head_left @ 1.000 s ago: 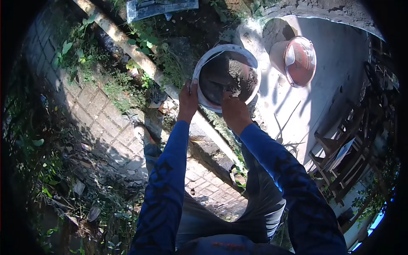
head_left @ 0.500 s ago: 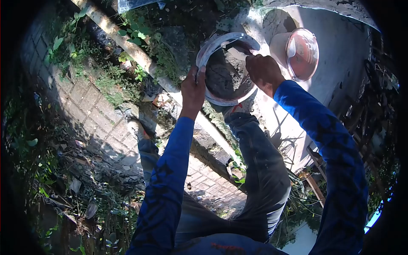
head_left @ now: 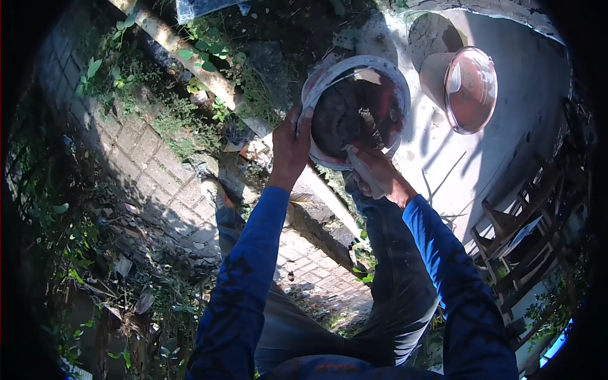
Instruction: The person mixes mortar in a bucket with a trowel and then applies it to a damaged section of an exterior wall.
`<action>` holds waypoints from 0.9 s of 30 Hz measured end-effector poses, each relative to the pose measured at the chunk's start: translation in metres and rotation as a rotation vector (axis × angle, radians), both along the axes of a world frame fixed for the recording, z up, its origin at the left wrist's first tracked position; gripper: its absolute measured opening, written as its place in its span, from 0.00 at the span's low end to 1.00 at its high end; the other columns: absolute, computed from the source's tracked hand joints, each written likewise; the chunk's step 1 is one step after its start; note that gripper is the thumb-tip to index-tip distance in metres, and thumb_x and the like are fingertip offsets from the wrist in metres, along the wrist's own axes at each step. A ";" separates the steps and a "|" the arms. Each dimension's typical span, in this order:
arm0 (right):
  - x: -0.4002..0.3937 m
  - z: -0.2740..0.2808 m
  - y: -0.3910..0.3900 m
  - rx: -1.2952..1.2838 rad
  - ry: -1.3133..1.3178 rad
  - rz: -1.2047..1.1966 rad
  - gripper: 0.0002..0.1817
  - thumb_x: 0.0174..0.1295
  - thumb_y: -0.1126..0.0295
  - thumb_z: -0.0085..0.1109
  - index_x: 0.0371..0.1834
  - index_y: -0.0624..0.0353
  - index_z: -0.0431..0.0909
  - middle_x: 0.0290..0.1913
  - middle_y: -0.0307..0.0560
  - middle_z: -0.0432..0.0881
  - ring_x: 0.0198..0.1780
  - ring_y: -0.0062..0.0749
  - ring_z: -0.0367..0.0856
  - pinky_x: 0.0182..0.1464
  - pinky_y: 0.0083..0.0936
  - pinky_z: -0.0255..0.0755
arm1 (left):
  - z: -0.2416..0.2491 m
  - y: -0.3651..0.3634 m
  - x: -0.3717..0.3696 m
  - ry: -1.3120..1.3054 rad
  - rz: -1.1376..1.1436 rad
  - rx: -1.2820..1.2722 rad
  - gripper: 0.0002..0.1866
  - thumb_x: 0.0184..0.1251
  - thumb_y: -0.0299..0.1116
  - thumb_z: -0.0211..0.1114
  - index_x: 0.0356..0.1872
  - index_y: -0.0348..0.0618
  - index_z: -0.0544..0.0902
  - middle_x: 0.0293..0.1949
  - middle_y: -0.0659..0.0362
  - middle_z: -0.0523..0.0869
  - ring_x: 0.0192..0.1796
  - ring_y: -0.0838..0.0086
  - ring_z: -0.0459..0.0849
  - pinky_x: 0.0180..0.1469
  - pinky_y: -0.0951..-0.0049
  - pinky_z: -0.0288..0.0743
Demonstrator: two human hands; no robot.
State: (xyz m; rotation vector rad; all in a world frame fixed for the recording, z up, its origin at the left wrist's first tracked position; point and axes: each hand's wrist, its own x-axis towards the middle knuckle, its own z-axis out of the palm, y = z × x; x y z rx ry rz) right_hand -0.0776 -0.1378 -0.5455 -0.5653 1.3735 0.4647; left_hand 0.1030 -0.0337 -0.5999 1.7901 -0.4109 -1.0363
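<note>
A round bucket [head_left: 400, 82] with a whitish rim is in front of me, tilted so that its inside shows. Dark grey wet mortar [head_left: 339, 114] lies in its left part, and reddish wall shows at the right. My left hand [head_left: 292, 142] is closed on the left side of the rim, thumb on top. At the bucket's near edge, my right hand [head_left: 380, 174] is closed round a pale grey, flat, narrow piece [head_left: 362, 170] whose tip reaches over the rim. The exact kind of this piece cannot be made out.
A second reddish bucket [head_left: 472, 92] lies tipped on the pale concrete slab [head_left: 437, 149] at right. A long pale pipe [head_left: 171, 41] crosses diagonally behind my left hand. Brick paving [head_left: 149, 161] and weeds lie at left, and a wooden frame [head_left: 525, 244] stands at lower right.
My right hand has moved from the bucket's right inner side down to its near edge. More of the reddish inner wall shows now. My left hand still holds the rim.
</note>
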 end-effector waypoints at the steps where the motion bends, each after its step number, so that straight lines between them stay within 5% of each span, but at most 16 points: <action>1: 0.009 0.000 0.005 0.100 -0.086 -0.187 0.21 0.74 0.51 0.49 0.56 0.56 0.74 0.24 0.37 0.73 0.14 0.19 0.68 0.14 0.19 0.62 | 0.001 -0.001 0.002 0.066 0.011 0.022 0.20 0.79 0.43 0.55 0.52 0.32 0.79 0.35 0.44 0.85 0.36 0.67 0.82 0.41 0.67 0.75; 3: 0.015 0.001 0.015 0.204 -0.168 -0.382 0.22 0.75 0.49 0.47 0.54 0.58 0.74 0.24 0.37 0.73 0.13 0.18 0.67 0.14 0.15 0.61 | -0.002 0.007 0.005 0.071 -0.020 0.052 0.20 0.79 0.43 0.55 0.52 0.32 0.79 0.35 0.43 0.85 0.36 0.66 0.82 0.41 0.67 0.75; 5: 0.020 -0.005 0.015 0.333 -0.435 -0.905 0.23 0.76 0.49 0.43 0.49 0.59 0.74 0.24 0.38 0.70 0.14 0.17 0.65 0.13 0.19 0.64 | -0.004 0.002 0.007 0.039 0.003 0.057 0.22 0.79 0.44 0.54 0.49 0.29 0.78 0.34 0.42 0.84 0.37 0.65 0.81 0.43 0.67 0.74; 8: 0.000 0.019 0.023 0.473 -0.638 -1.198 0.24 0.77 0.48 0.41 0.51 0.59 0.74 0.25 0.39 0.71 0.13 0.16 0.65 0.13 0.17 0.64 | 0.001 -0.002 0.007 0.058 0.003 0.063 0.23 0.79 0.45 0.54 0.47 0.28 0.78 0.35 0.42 0.84 0.38 0.65 0.81 0.44 0.66 0.74; 10: -0.017 0.062 0.013 0.462 -0.615 -1.182 0.24 0.77 0.47 0.40 0.50 0.59 0.74 0.22 0.39 0.70 0.12 0.18 0.66 0.12 0.15 0.64 | 0.009 -0.005 0.004 0.090 0.040 0.038 0.23 0.79 0.45 0.54 0.46 0.28 0.79 0.36 0.44 0.84 0.38 0.68 0.79 0.45 0.67 0.73; 12: -0.027 0.101 -0.002 0.096 -0.308 -0.609 0.25 0.77 0.47 0.39 0.50 0.60 0.75 0.19 0.40 0.69 0.11 0.20 0.67 0.12 0.18 0.65 | 0.010 -0.005 0.003 0.196 0.020 0.083 0.22 0.78 0.45 0.56 0.46 0.30 0.80 0.35 0.48 0.85 0.37 0.72 0.78 0.43 0.69 0.73; 13: -0.022 0.105 -0.009 0.088 -0.306 -0.608 0.25 0.77 0.47 0.39 0.50 0.60 0.75 0.19 0.40 0.69 0.11 0.20 0.67 0.12 0.18 0.65 | 0.008 -0.007 -0.001 0.203 0.047 0.035 0.22 0.77 0.46 0.59 0.44 0.31 0.81 0.33 0.52 0.85 0.36 0.76 0.76 0.42 0.70 0.73; 15: -0.013 0.098 -0.030 -0.124 0.066 -0.111 0.27 0.76 0.46 0.39 0.52 0.61 0.74 0.16 0.41 0.69 0.11 0.24 0.69 0.12 0.22 0.66 | 0.004 -0.011 -0.004 0.242 0.005 0.058 0.22 0.76 0.46 0.60 0.44 0.31 0.82 0.32 0.53 0.85 0.36 0.77 0.76 0.42 0.71 0.73; 16: -0.015 0.062 -0.032 -0.208 0.163 0.138 0.28 0.76 0.46 0.40 0.54 0.62 0.74 0.23 0.47 0.77 0.13 0.28 0.72 0.14 0.25 0.69 | 0.004 -0.013 -0.007 0.275 -0.039 0.083 0.22 0.75 0.47 0.62 0.43 0.32 0.83 0.32 0.54 0.85 0.36 0.78 0.76 0.42 0.71 0.73; 17: -0.017 0.026 -0.017 -0.485 0.084 0.108 0.28 0.75 0.47 0.40 0.56 0.64 0.73 0.35 0.56 0.81 0.17 0.32 0.77 0.18 0.29 0.73 | 0.010 -0.021 -0.015 0.261 0.069 -0.045 0.21 0.73 0.47 0.63 0.43 0.32 0.84 0.31 0.55 0.86 0.35 0.79 0.76 0.42 0.72 0.74; 18: -0.049 -0.043 -0.020 -0.467 0.003 0.211 0.28 0.75 0.48 0.39 0.57 0.65 0.71 0.45 0.65 0.80 0.22 0.38 0.83 0.21 0.32 0.76 | 0.013 -0.027 -0.017 0.259 0.072 -0.046 0.21 0.73 0.47 0.63 0.43 0.32 0.84 0.31 0.55 0.86 0.35 0.79 0.76 0.42 0.72 0.74; 19: -0.030 -0.048 -0.023 -0.468 0.142 0.318 0.29 0.75 0.45 0.43 0.62 0.60 0.68 0.56 0.56 0.78 0.57 0.42 0.80 0.46 0.42 0.79 | 0.015 -0.030 -0.018 0.242 0.050 0.007 0.21 0.72 0.47 0.65 0.42 0.32 0.84 0.31 0.56 0.86 0.35 0.79 0.76 0.42 0.72 0.74; 20: -0.012 -0.042 -0.025 -0.468 0.144 0.314 0.29 0.75 0.45 0.43 0.62 0.60 0.68 0.56 0.56 0.78 0.57 0.42 0.80 0.46 0.42 0.79 | 0.016 -0.031 -0.020 0.232 0.027 0.060 0.21 0.71 0.46 0.66 0.42 0.32 0.84 0.32 0.56 0.87 0.35 0.79 0.77 0.42 0.72 0.74; 24: 0.015 0.014 -0.037 -0.303 0.188 0.564 0.26 0.77 0.50 0.37 0.61 0.61 0.69 0.35 0.55 0.82 0.25 0.46 0.83 0.24 0.43 0.79 | 0.011 -0.032 -0.023 0.299 0.107 0.023 0.17 0.66 0.40 0.71 0.39 0.32 0.85 0.31 0.56 0.88 0.33 0.77 0.81 0.40 0.70 0.76; 27: 0.014 0.067 -0.030 -0.314 0.083 0.864 0.27 0.77 0.50 0.33 0.54 0.65 0.72 0.23 0.52 0.77 0.19 0.37 0.81 0.21 0.36 0.78 | 0.016 -0.032 -0.029 0.144 0.100 -0.067 0.13 0.63 0.33 0.71 0.42 0.33 0.86 0.33 0.52 0.90 0.33 0.76 0.84 0.40 0.69 0.77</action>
